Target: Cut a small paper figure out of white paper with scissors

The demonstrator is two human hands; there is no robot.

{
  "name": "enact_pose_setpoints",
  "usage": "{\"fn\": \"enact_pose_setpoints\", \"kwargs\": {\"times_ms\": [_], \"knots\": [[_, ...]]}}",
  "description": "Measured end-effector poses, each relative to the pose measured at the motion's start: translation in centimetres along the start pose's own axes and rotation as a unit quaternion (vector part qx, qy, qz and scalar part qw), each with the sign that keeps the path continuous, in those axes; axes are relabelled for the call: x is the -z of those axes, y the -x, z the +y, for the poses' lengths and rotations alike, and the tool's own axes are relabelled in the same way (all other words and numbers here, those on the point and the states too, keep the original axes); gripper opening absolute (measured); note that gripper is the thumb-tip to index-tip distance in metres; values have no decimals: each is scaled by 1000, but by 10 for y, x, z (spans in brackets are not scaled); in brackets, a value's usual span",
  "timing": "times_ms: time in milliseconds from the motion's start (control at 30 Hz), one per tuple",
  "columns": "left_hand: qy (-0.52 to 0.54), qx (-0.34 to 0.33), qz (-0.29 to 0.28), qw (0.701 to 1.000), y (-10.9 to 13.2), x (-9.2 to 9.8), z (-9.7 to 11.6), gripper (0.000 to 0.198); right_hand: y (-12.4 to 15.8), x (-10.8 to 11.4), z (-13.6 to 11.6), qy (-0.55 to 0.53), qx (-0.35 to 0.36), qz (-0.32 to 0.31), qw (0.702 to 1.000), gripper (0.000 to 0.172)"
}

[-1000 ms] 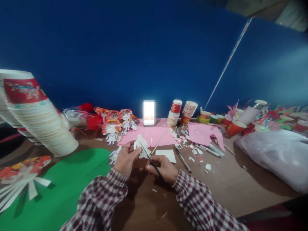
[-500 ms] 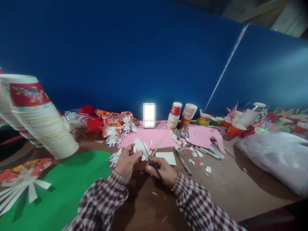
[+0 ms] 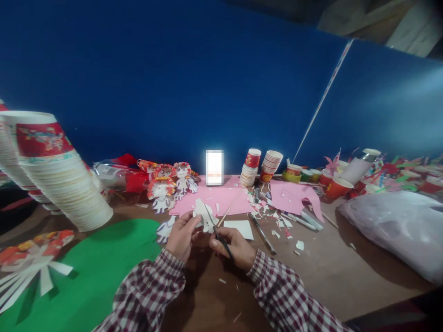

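Observation:
Between thumb and fingers my left hand (image 3: 182,234) pinches a white paper cutout (image 3: 205,215) with a curvy outline. My right hand (image 3: 235,244) is wrapped round dark-handled scissors (image 3: 224,242), whose blades lie at the right side of the cutout. Whether the blades bite into the paper is too small to tell. Behind my left hand a white paper figure (image 3: 165,230) lies on the table. Just beyond my right hand is a blank white piece of paper (image 3: 239,229), with a thin wooden stick (image 3: 228,207) beside it.
Tall stacked paper cups (image 3: 65,184) lean at the left above a green sheet (image 3: 114,258). Pink paper (image 3: 194,198), decorated paper figures (image 3: 162,191), smaller cup stacks (image 3: 272,166), pens (image 3: 263,235) and paper scraps (image 3: 299,245) spread across the back. A plastic bag (image 3: 394,230) bulges at the right.
The paper cutout has turned slightly in my left hand and sits a touch further right. My right hand with the scissors stays almost where it was.

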State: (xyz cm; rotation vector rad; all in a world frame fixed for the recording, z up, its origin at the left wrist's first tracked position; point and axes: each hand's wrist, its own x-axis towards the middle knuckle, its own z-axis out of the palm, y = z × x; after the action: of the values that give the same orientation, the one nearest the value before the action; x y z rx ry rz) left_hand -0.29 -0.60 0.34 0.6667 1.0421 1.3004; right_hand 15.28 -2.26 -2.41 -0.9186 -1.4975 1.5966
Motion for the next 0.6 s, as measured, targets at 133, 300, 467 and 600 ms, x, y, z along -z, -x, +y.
{"fn": "enact_pose_setpoints", "kwargs": {"times_ms": [133, 300, 467, 600], "knots": [[-3, -4, 5, 1000, 0, -2, 1, 24, 0, 0, 1, -5, 2, 3, 1000, 39], [-15, -5, 10, 1000, 1, -2, 1, 27, 0, 1, 1, 13, 18, 4, 1000, 41], [-13, -5, -2, 1000, 0, 0, -1, 31, 1, 0, -2, 9, 19, -1, 1000, 42], [-15, -1, 14, 1000, -1, 0, -1, 30, 1, 0, -2, 8, 22, -7, 1000, 41]]}}
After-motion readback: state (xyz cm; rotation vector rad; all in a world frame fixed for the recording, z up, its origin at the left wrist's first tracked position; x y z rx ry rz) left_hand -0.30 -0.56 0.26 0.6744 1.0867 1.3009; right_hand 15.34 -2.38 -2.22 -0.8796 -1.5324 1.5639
